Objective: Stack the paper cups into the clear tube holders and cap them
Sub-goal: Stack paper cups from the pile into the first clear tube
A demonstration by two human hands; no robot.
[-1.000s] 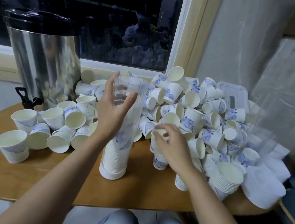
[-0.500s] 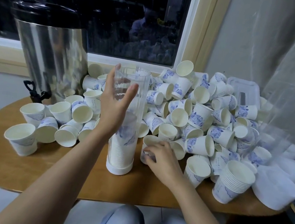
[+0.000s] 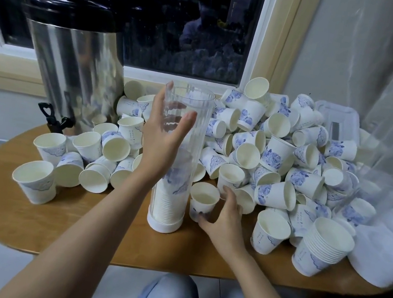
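Observation:
A clear tube holder [image 3: 172,205] stands upright on a white base at the middle of the round wooden table [image 3: 71,226]. Nested paper cups fill its lower half. My left hand [image 3: 162,140] grips the tube's upper part, thumb on the right side, fingers round the left. Just right of the tube's foot stands an upright paper cup [image 3: 203,198] with a blue print. My right hand [image 3: 226,219] holds it, thumb low at its front, fingers behind it. A big loose pile of paper cups [image 3: 276,150] lies behind and to the right.
A steel drinks urn [image 3: 73,69] with a black lid stands back left, loose cups [image 3: 89,156] at its foot. A nested cup stack [image 3: 322,247] sits front right, beside white plastic-wrapped items [image 3: 381,257]. A clear lidded box [image 3: 337,121] lies at the back right.
My right hand came down from the pile to the table and closed round the cup beside the tube's foot. My left hand stayed on the tube.

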